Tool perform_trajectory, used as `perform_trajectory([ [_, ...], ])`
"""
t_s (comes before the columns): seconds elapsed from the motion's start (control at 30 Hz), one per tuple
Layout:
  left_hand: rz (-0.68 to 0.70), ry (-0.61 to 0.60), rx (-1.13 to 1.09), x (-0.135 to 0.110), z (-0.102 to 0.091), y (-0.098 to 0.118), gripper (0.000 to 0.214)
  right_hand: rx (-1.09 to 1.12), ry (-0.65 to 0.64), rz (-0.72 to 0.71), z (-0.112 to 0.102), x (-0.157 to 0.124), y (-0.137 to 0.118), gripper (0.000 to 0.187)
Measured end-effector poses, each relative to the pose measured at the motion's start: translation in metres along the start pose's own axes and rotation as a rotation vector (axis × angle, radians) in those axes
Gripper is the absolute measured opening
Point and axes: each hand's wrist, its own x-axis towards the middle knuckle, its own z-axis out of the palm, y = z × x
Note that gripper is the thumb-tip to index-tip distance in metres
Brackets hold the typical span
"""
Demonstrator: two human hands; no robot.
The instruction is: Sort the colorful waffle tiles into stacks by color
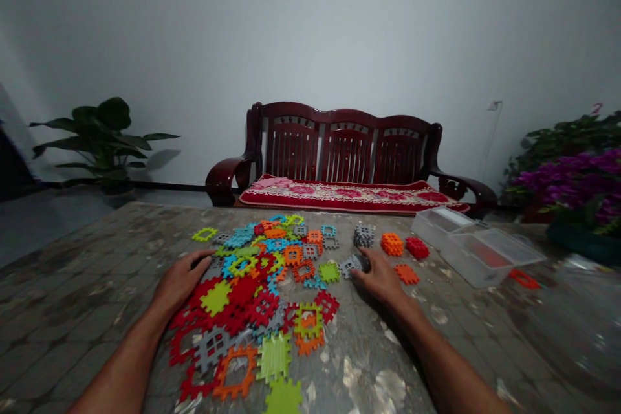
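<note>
Flat notched plastic tiles (pixel 252 297) in red, orange, green, grey and blue heap at twelve o'clock on the mottled tabletop (pixel 82 272). The left hand (pixel 182 281) rests spread on them; the right hand (pixel 378 278) touches a grey tile (pixel 350 265), pinch unclear.

The head-worn camera is looking forward and down over the left hand (pixel 182 281) and right hand (pixel 381 278) at lower centre, seeing the tabletop (pixel 97 259) up close and a wooden bench (pixel 347 155) farther off at upper centre
</note>
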Motion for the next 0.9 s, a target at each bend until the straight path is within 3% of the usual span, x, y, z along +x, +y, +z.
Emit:
perform_trajectory([
  [0.1,0.002,-0.013,0.001,0.0,-0.001,0.001,0.049,-0.066,-0.044,-0.05,-0.001,-0.005,-0.008,0.074],
  [0.33,0.0,0.046,-0.017,0.001,0.001,-0.002,0.043,-0.062,0.004,-0.164,0.003,-0.01,-0.006,0.047],
  [0.67,0.0,0.025,-0.022,0.004,0.003,-0.006,0.045,0.076,0.141,0.02,0.002,0.003,0.013,0.044],
  [0.9,0.021,0.024,-0.031,0.004,0.004,-0.009,0.043,0.072,0.099,-0.017,0.004,0.003,0.019,0.046],
])
